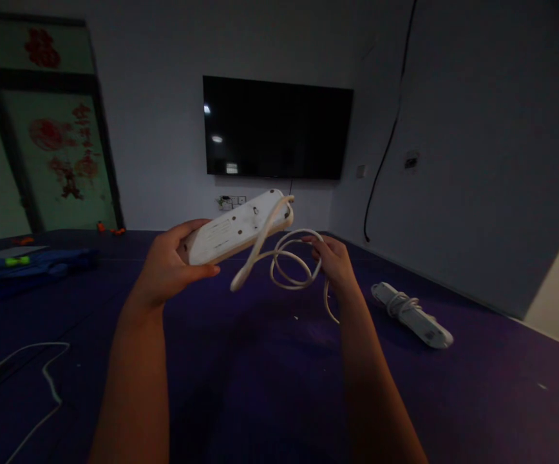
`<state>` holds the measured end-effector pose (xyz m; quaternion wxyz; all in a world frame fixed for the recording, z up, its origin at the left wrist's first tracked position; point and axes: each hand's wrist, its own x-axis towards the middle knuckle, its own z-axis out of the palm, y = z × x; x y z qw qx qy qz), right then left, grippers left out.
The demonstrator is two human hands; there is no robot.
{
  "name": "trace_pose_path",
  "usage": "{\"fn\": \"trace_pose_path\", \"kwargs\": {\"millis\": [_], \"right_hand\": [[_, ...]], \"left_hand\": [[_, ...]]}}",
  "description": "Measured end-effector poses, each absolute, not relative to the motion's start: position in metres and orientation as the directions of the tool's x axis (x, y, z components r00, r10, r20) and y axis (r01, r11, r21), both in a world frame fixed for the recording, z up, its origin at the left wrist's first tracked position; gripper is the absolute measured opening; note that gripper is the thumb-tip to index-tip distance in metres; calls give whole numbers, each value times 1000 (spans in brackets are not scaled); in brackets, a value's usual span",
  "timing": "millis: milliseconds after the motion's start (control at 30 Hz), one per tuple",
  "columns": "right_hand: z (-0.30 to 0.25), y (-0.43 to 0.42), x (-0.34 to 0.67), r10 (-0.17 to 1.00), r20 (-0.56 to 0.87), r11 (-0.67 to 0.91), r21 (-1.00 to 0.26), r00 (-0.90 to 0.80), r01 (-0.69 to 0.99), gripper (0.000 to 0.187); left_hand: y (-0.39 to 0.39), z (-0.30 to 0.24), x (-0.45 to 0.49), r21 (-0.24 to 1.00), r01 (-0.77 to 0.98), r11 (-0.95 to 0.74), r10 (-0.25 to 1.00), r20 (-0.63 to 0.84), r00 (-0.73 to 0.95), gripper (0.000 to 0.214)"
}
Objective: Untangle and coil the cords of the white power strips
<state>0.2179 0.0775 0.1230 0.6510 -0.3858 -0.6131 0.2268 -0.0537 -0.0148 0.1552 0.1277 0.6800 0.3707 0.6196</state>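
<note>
My left hand [170, 264] is closed around the near end of a white power strip [234, 229], which is held in the air, tilted with its far end up and to the right. Its underside, with small holes and faint print, faces me. A white cord [292, 254] leaves the far end, and part of it crosses in front of the strip. The cord hangs in loose loops that run to my right hand [332, 258], whose fingers pinch it. Below that hand, more cord trails down behind the right forearm, where its end is hidden.
A second white power strip [412, 316], wrapped in its own cord, lies on the purple floor [270, 380] at the right. Another white cable [50, 377] lies at the lower left. Blue cloth [57, 263] is on the left. A television [279, 129] hangs on the far wall.
</note>
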Motion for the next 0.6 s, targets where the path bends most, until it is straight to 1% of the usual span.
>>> {"fn": "trace_pose_path", "kwargs": {"millis": [100,233,367,467,600], "right_hand": [[119,83,219,786,606,569,-786,121,241,37],[111,95,216,811,584,546,-773,26,324,34],[102,105,207,825,553,535,-698,-117,476,27],[93,110,196,848,481,514,-647,-222,564,28],[81,112,181,883,336,470,-611,-329,637,32]], "left_hand": [[-10,154,-57,634,355,-687,643,758,-109,70],[-6,154,-62,620,421,-662,639,760,-115,68],[-5,155,-64,603,498,-623,644,757,-111,68],[-6,155,-65,576,555,-600,641,761,-97,67],[-6,154,-65,550,600,-582,625,774,-102,66]]}}
